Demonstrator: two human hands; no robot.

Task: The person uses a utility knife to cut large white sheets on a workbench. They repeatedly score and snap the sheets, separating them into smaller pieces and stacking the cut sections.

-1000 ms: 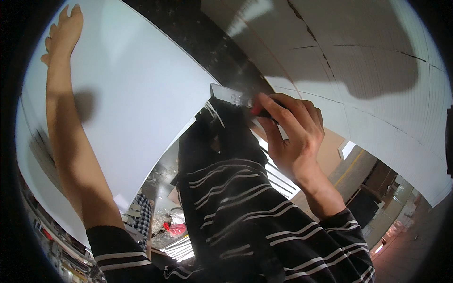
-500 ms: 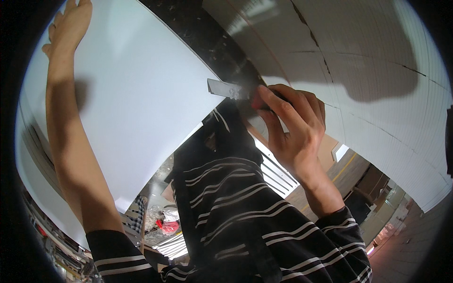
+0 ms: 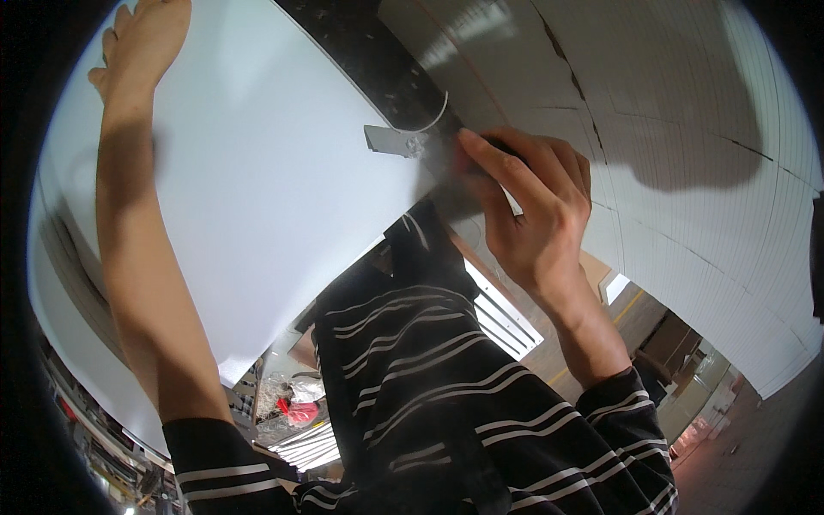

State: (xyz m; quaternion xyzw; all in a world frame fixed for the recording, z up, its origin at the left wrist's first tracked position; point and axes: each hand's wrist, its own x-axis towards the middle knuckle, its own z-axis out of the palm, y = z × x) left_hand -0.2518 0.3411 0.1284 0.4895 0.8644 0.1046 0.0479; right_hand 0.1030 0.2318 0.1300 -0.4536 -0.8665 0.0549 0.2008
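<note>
A large white panel [image 3: 249, 197] fills the left side of the view. My left hand [image 3: 148, 47] lies at its far left, fingers spread over the surface and partly cut off by the picture's rim. In my right hand [image 3: 536, 193], thumb and fingers close round the dark and reddish handle of a utility knife. Its flat grey blade [image 3: 388, 141] points left and lies over the panel's right edge near the corner. A thin white curled strip [image 3: 439, 113] rises beside the blade. The grip itself is largely hidden behind my fingers.
On the right a broad pale board [image 3: 669, 172] with dark cracks takes up much of the view. White slatted pieces [image 3: 502, 318] lie below, beside my striped clothing. Red and clear plastic scraps [image 3: 299, 403] sit lower left of my body.
The knife and my right hand have moved slightly up and left along the panel edge, and a curled strip now shows. The panel and my left hand have shifted a little right.
</note>
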